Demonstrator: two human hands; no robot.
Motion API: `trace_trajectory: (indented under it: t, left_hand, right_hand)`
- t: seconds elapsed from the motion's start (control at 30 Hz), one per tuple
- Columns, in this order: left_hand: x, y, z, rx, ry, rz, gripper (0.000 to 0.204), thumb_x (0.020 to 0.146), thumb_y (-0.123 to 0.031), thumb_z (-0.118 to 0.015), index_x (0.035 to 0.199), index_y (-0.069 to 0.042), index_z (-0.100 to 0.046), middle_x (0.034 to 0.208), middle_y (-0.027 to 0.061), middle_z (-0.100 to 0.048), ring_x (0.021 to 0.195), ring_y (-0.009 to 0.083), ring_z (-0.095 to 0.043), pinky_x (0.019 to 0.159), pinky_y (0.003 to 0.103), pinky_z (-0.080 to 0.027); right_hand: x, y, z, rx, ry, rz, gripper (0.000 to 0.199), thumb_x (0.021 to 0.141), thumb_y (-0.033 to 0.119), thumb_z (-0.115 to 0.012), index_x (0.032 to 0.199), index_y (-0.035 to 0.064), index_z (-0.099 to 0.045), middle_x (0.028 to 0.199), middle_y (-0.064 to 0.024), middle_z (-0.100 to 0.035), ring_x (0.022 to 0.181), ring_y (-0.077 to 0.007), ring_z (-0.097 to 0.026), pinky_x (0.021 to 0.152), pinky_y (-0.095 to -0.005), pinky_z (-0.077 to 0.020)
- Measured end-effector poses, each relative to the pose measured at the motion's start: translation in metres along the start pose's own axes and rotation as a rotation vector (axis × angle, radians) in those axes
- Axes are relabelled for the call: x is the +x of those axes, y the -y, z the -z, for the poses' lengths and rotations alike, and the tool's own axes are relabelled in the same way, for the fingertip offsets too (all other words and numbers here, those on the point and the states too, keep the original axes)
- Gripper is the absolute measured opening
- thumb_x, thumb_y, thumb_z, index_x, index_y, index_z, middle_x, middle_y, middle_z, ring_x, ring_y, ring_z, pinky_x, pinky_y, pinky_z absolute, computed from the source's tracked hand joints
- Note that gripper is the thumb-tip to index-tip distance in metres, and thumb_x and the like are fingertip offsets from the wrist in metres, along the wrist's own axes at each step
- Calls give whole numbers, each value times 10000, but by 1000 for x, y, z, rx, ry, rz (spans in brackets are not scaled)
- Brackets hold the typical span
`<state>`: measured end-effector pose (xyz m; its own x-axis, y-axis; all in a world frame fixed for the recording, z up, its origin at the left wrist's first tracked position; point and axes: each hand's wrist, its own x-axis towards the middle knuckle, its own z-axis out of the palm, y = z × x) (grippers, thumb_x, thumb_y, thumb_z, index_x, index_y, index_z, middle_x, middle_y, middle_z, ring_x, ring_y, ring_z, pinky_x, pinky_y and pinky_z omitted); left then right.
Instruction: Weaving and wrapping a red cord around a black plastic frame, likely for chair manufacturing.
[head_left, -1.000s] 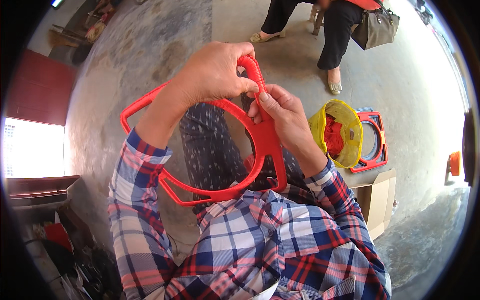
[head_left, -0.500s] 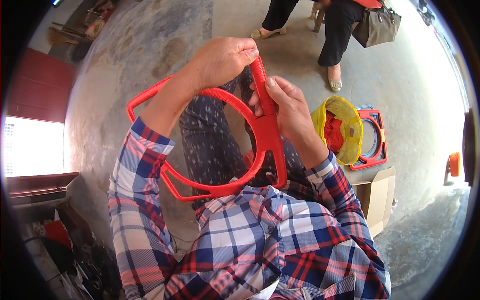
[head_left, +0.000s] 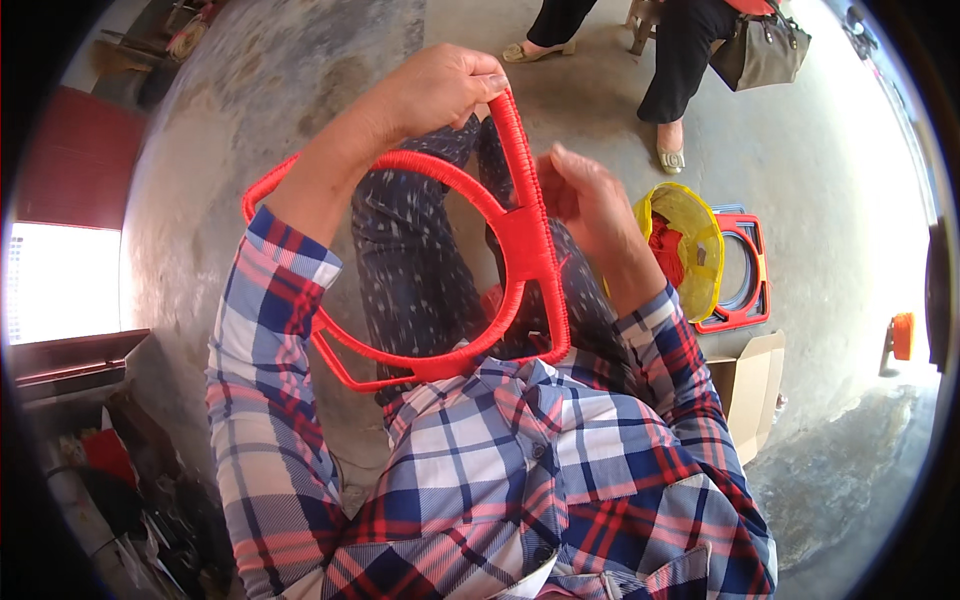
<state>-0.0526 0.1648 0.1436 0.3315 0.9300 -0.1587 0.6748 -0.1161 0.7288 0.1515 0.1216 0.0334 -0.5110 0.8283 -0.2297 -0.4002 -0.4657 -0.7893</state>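
Over the lap, a red frame [head_left: 440, 290] is held up in the air, a ring with squared corner pieces and a straight bar running across it. The frame's far end is pinched at the top of the bar by the left hand [head_left: 430, 90], so that grip is clamped on the frame. The right hand [head_left: 585, 195] is kept just beside the bar with the fingers loosely curled and apart; whether anything thin is pinched between them can't be made out, and the bar doesn't seem to be touched.

Progress-wise, the bar and most of the ring look wrapped in red cord already, with a thick wrapped block at the crossing. The corner pieces at the left and bottom look bare plastic, so a fair bit is probably left.

On the concrete floor [head_left: 300, 70] to the right, a yellow bag [head_left: 690, 245] with red stuff inside is seen, next to another red frame [head_left: 745, 270] and a cardboard box [head_left: 750, 385]. Another person's legs [head_left: 685, 60] are seen further off, by a grey handbag [head_left: 760, 50].
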Motion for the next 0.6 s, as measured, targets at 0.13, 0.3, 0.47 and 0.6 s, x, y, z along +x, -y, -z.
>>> trace_trajectory:
  t: [0.13, 0.3, 0.47, 0.6]
  left_hand:
    - [1, 15, 10, -135, 52, 122, 212, 946, -192, -530, 932, -51, -688, 612, -5, -559, 474, 46, -431, 460, 216, -342]
    - [7, 22, 1, -111, 68, 153, 281, 969, -279, -484, 977, -72, -674, 531, -31, -474, 462, 45, -371, 441, 231, -299]
    - [9, 18, 1, 170, -106, 13, 269, 953, -261, -507, 909, -60, -681, 537, -25, -498, 476, 51, -386, 468, 246, -309]
    - [3, 10, 23, 27, -148, 70, 260, 948, -247, -520, 864, -60, -681, 532, -28, -496, 472, 46, -392, 451, 239, -296]
  right_hand:
    - [-20, -19, 1, -84, 81, 26, 312, 1002, 267, -504, 1052, -12, -635, 938, -43, -671, 844, -116, -632, 787, -245, -499]
    - [-8, -35, 0, -229, 72, 193, 201, 975, 207, -581, 963, 13, -631, 850, 27, -614, 747, -46, -554, 670, -205, -459]
    - [-1, -36, -9, -148, -11, 135, 219, 992, 248, -552, 966, 41, -619, 817, 39, -595, 710, -36, -531, 627, -199, -439]
    - [-6, -24, -21, -15, -18, 28, 253, 1008, 293, -512, 1008, 64, -618, 808, 43, -595, 723, -37, -535, 626, -204, -442]
